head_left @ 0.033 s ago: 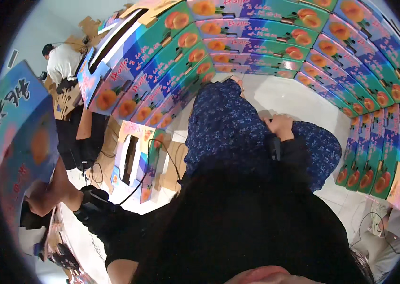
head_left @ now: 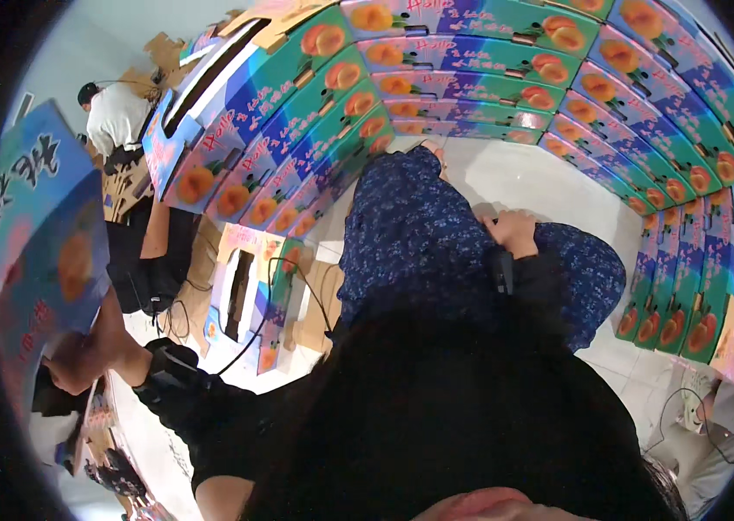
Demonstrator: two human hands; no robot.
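My left hand [head_left: 87, 354], stretched out to the left, is closed on the lower edge of a printed cardboard box [head_left: 54, 234]. The box is blue, green and pink with a peach picture, and it stands tilted at the left rim of the view. Part of it is cut off by the dark border. My right hand [head_left: 514, 233] lies on the dark blue patterned cloth [head_left: 419, 208] over my lap. Its fingers rest loosely on the fabric and hold nothing that I can see.
Stacked peach-printed boxes [head_left: 471, 56] curve around in front, with another stack [head_left: 675, 286] at the right. A smaller box with a slot [head_left: 241, 291] stands near my left arm, beside black cables [head_left: 302, 269]. A person in white [head_left: 115, 113] bends at the far left; another person's trousers [head_left: 723, 443] show lower right.
The box in my left hand has shifted slightly to the right. My right hand has stayed where it was on my lap.
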